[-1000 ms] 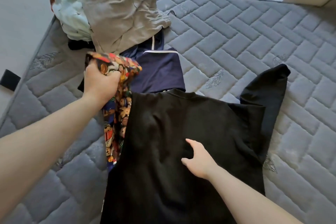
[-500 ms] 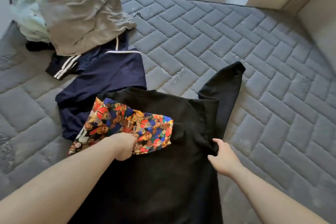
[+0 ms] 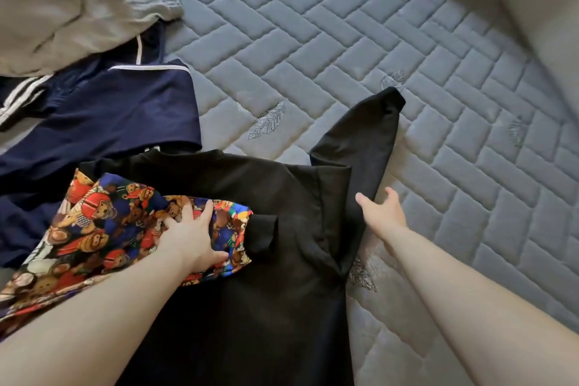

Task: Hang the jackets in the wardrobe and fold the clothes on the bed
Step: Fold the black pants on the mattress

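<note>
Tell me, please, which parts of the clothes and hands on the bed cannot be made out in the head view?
- Black shirt: its hem is cut off by the bottom edge; its left sleeve is covered by the bear-print garment.
- Navy garment: partly buried under the grey garment and the black shirt.
- Grey garment: cut off by the top and left edges.
- Right hand: contact with the black sleeve is unclear.
- Left hand: palm hidden, pressed onto the print.

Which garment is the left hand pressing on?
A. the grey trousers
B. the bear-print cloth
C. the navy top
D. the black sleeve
B: the left hand lies flat, fingers spread, on the bear-print cloth, which lies over the black shirt.
</note>
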The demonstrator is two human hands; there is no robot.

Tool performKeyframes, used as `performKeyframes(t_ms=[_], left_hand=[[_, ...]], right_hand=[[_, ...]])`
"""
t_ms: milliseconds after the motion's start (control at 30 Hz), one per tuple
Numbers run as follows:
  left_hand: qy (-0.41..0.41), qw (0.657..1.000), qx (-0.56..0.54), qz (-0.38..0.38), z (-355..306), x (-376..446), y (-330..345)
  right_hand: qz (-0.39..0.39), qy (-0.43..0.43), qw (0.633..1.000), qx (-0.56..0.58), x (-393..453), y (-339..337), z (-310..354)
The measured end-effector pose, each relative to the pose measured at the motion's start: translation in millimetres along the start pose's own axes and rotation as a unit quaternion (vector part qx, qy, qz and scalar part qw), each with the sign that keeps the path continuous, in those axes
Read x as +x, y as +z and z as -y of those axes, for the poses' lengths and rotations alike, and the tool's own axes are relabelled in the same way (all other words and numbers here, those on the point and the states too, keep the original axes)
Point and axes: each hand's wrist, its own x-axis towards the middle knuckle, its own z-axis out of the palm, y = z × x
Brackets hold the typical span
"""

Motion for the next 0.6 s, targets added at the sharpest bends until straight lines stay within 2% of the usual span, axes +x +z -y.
performKeyframes(t_ms=[100, 300, 433, 500, 600], left_hand=[[-0.008, 0.999, -0.004, -0.038, -5.0, 4.1, 14.9], [-0.015, 0.998, 0.002, -0.059, -11.3, 12.3, 21.3], [-0.01, 0.998, -0.007, -0.066, -11.7, 16.1, 25.0], [-0.011, 0.998, -0.011, -0.063, -11.7, 16.5, 23.3], [-0.012, 0.999, -0.015, -0.051, -11.0, 12.5, 18.5]], right_hand=[[-0.025, 0.024, 0.999, 0.039, 36.2, 10.2, 13.9], [-0.091, 0.074, 0.989, 0.09, 89.0, 29.4, 29.7], [-0.078, 0.075, 0.978, 0.181, 101.6, 33.3, 45.7], [-0.058, 0.053, 0.977, 0.201, 98.6, 35.3, 56.7], [-0.03, -0.049, 0.983, 0.174, 73.0, 38.8, 76.1]])
